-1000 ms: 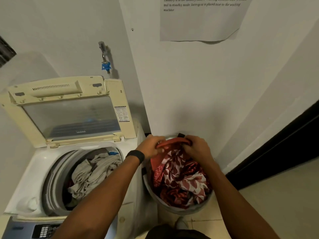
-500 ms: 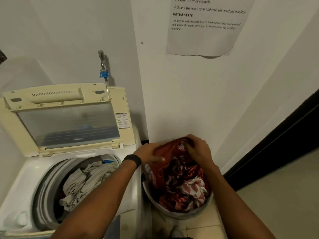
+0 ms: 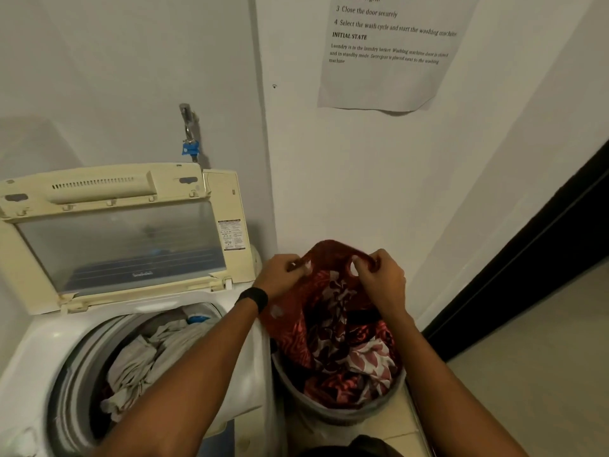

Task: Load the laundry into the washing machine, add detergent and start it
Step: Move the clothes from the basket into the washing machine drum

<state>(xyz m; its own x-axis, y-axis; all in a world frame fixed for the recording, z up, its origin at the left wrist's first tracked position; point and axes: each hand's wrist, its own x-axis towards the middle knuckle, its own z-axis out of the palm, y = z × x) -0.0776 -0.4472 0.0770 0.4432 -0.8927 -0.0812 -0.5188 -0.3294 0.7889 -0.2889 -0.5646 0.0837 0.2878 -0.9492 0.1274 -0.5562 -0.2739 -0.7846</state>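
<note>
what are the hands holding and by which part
Both hold the red patterned cloth by its bunched top edge: the left hand grips the left end, the right hand the right end. Its lower part hangs into the basket.

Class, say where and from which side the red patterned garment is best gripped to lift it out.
Grip the red patterned garment by its bunched top edge from above, left hand and right hand apart: that edge stands clear, the rest hangs crumpled in the basket.
</note>
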